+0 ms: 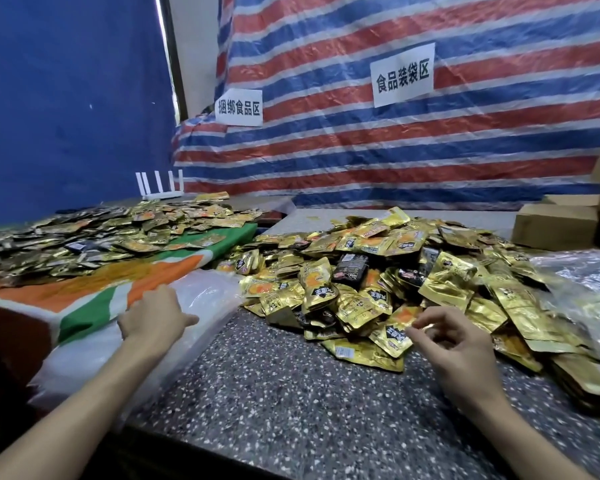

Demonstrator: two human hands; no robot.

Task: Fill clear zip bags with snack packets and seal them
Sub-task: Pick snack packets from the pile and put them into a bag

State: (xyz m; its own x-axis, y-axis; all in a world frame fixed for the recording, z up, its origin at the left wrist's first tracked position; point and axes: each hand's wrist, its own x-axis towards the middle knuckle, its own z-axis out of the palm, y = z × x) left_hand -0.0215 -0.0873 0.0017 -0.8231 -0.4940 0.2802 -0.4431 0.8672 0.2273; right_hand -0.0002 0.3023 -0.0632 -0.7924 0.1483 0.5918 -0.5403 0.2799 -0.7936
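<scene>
A big heap of gold and black snack packets (388, 271) lies on the speckled table (274, 393) in front of me. A stack of clear zip bags (205, 296) lies at the left, partly on a striped cloth. My left hand (155, 317) rests on that stack with fingers reaching over the top bag. My right hand (451, 341) hovers at the near edge of the heap, its fingers loosely curled, fingertips close to a gold packet (395, 337); it holds nothing that I can see.
A second spread of packets (94, 233) covers an orange, white and green cloth (94, 296) at the left. Cardboard boxes (555, 226) stand at the back right. Crinkled clear plastic (582, 282) lies at the right. A striped tarp with paper signs hangs behind.
</scene>
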